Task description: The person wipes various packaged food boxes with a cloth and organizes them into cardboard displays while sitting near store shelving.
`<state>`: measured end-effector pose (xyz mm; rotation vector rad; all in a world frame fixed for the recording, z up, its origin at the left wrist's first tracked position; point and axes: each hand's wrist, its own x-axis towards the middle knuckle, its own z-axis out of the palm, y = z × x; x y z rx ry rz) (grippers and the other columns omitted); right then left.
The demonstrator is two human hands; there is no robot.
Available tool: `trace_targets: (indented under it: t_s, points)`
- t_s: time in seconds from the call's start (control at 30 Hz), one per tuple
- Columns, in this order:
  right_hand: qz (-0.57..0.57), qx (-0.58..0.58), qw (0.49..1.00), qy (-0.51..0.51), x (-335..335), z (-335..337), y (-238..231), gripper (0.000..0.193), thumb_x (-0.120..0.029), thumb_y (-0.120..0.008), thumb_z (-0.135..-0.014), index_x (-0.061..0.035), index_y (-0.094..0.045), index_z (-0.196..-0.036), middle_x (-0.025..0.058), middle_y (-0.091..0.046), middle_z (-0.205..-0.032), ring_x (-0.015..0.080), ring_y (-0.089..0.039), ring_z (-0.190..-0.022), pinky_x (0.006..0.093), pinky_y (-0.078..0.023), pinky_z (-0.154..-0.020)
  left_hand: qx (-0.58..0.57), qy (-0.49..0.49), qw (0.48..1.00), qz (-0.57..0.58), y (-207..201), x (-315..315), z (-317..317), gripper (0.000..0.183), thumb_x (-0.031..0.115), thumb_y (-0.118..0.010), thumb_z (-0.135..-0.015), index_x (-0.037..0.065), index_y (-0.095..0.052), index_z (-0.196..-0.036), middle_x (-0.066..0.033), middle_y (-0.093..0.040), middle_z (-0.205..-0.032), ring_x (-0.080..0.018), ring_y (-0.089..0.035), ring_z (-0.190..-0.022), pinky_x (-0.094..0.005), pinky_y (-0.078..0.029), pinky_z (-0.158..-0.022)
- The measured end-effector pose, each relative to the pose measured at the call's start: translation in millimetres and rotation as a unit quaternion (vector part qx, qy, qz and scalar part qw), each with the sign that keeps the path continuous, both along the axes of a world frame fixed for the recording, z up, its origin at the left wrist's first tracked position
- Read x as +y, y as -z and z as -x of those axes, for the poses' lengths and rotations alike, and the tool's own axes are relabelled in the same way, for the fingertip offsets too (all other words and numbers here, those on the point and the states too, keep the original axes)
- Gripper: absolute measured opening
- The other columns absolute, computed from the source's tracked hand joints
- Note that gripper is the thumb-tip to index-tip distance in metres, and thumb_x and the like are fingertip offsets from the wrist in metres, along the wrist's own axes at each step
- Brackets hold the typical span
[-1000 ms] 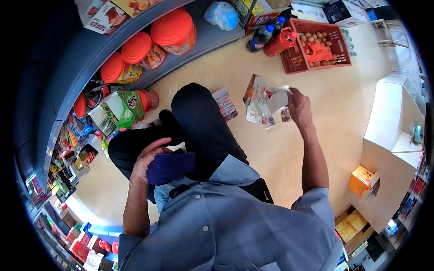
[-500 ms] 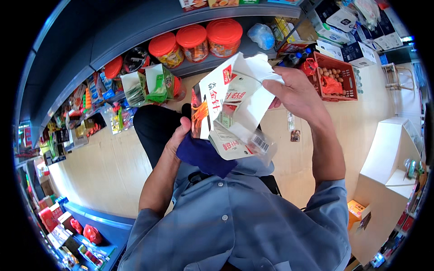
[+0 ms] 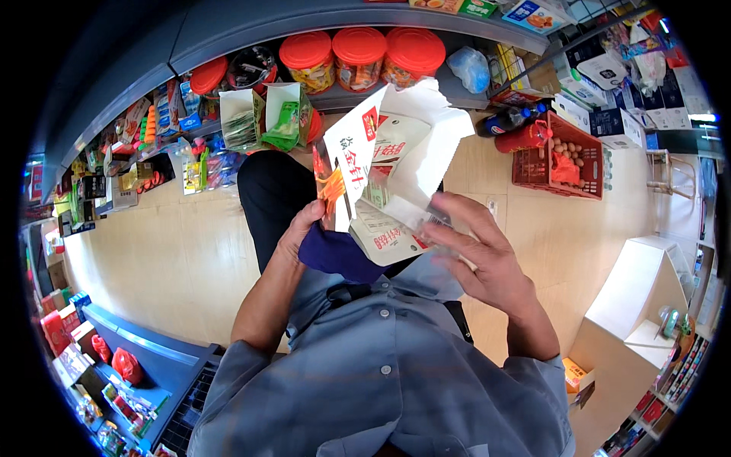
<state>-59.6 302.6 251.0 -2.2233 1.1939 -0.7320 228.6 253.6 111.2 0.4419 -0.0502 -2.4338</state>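
A torn-open white cardboard box [image 3: 352, 167] with red lettering and a food picture is tilted in front of my body. Inside it are pale printed packets [image 3: 391, 238]. My left hand [image 3: 297, 231] grips the box's lower left side, and a dark purple cloth [image 3: 339, 253] is bunched in the same hand under the box. By the box's near right side is my right hand [image 3: 487, 259], its fingers apart and slightly blurred. Those fingers lie over or beside a clear plastic edge; whether they touch it I cannot tell.
Red-lidded tubs [image 3: 359, 57] stand on the low shelf ahead, with two open display boxes [image 3: 283, 118] of packets to their left. A red crate [image 3: 552, 171] of eggs sits on the floor at right, beside dark bottles [image 3: 506, 120]. A large carton [image 3: 617, 350] stands at lower right.
My right hand has let go of the box's upper right flap and come down to its near right side, fingers spreading. The left hand keeps its hold. The whole view has shifted slightly.
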Motion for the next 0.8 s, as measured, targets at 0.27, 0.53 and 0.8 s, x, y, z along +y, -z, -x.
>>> trace_targets:
  t_s: [0.27, 0.53, 0.8]
  points:
    - [-0.18, -0.208, 0.941, 0.196, 14.9, 10.4, 10.8, 0.017, -0.006, -0.064, -0.092, 0.0013, -0.066, -0.107, 0.0127, -0.071, -0.097, 0.018, -0.069, -0.082, 0.0273, -0.055, -0.071, -0.099, 0.0, 0.995, 0.011, 38.9, 5.3, -17.7, 0.088, 0.041, -0.083, -0.071, -0.001, -0.044, -0.138, -0.0201, -0.058, -0.13, -0.0335, -0.059, -0.117, -0.048, -0.046, -0.103]
    - [-0.245, -0.418, 0.831, 0.272, 14.9, 24.1, 28.6, 0.016, -0.003, -0.055, -0.097, 0.0026, -0.058, -0.111, 0.0128, -0.068, -0.092, 0.0155, -0.067, -0.072, 0.0251, -0.052, -0.06, -0.054, -0.016, 0.998, 0.008, 16.9, 9.6, -10.9, 0.077, 0.035, -0.078, -0.078, -0.005, -0.045, -0.136, -0.0198, -0.06, -0.127, -0.029, -0.06, -0.116, -0.0417, -0.046, -0.104]
    - [-0.197, -0.463, 0.797, 0.333, 23.3, 57.2, 43.9, 0.013, -0.001, -0.058, -0.094, -0.0007, -0.059, -0.107, 0.0097, -0.067, -0.084, 0.0137, -0.064, -0.066, 0.0249, -0.049, -0.055, -0.069, -0.044, 0.996, 0.015, 13.2, 13.5, -14.9, 0.079, 0.038, -0.078, -0.078, -0.003, -0.046, -0.137, -0.0197, -0.059, -0.129, -0.0312, -0.06, -0.116, -0.0454, -0.046, -0.103]
